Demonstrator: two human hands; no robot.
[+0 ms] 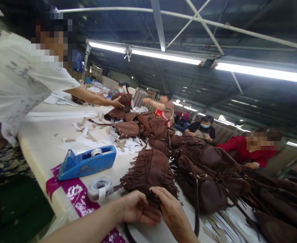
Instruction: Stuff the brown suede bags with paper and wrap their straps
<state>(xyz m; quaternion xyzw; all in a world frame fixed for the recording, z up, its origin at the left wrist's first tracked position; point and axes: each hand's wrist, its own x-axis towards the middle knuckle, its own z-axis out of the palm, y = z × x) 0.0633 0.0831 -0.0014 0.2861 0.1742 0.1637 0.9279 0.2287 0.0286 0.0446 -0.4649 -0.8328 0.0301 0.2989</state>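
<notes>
A brown leather bag with fringed sides [152, 165] lies on the white table directly in front of me. At its near edge is my left hand [139, 209], palm partly up, with loosely bent fingers spread apart. From the right, my right hand [172, 211] grips that same near edge, its fingers reaching over the leather and its thumb side hidden. A dark strap [129, 233] hangs below my left wrist. Left of the bag sit a roll of clear tape [99, 187] and a blue tape dispenser [87, 163].
Many brown bags [209, 168] are heaped along the right and down the table. Paper scraps [87, 136] litter the table [37, 135]; a purple printed sheet [79, 195] is under the dispenser. At left a person in white [19, 77] reaches over the bags; several others work beyond.
</notes>
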